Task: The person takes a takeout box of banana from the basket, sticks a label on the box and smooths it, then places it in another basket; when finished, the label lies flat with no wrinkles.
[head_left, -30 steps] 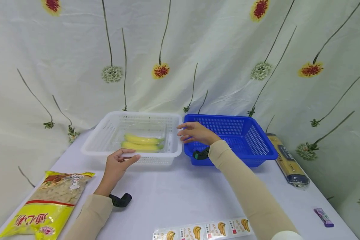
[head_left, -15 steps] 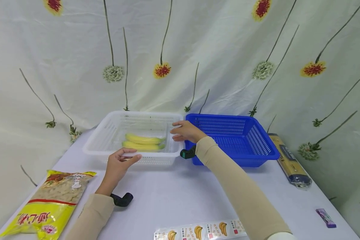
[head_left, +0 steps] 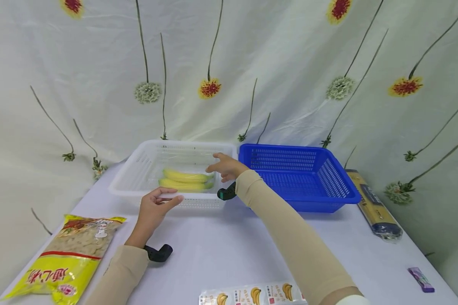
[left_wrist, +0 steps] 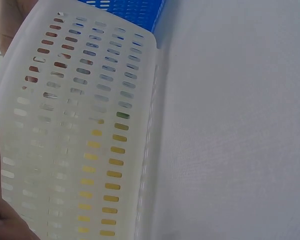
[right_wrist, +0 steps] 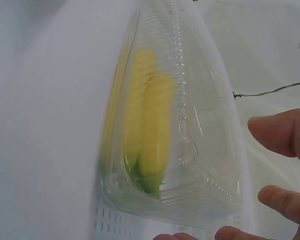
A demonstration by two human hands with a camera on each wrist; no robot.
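A white plastic basket (head_left: 127,192) stands on the table. In it lies a clear plastic box (right_wrist: 190,190) with yellow bananas (head_left: 183,185) inside; in the right wrist view their tips look green. My left hand (head_left: 152,212) holds the basket's front rim, thumb outside and fingers over the edge; the left wrist view shows only part of it (left_wrist: 2,215) at the left border. Over the basket's right side reaches my right hand (head_left: 229,166), fingers spread, with nothing between them. In the right wrist view its thumb and fingertips are apart from the box's end.
A blue basket (head_left: 297,203) stands right beside the white one. A yellow food bag (head_left: 68,258) lies at the left. Along the right edge are a long packet (head_left: 375,207) and a small purple packet (head_left: 421,279). A banana sticker strip (head_left: 252,294) lies in front.
My right hand has moved left, from the gap between the baskets to above the white basket's right side. My left hand has stayed at the front rim.
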